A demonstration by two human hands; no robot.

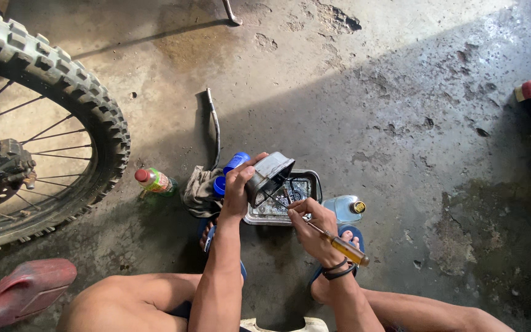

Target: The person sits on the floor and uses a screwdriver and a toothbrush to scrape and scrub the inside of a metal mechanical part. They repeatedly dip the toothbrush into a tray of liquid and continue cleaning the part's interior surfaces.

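Here, left hand [238, 187] tilts a grey boxy metal part [270, 175]; right hand [313, 229] pokes a screwdriver [321, 232] inside.

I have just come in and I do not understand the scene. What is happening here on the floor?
A person squats on the concrete floor. The left hand holds a grey metal part tilted over a shallow metal tray. The right hand works a screwdriver with a yellow handle, its tip at the part. A clear bottle lies beside the tray, and a motorcycle wheel stands at the left.
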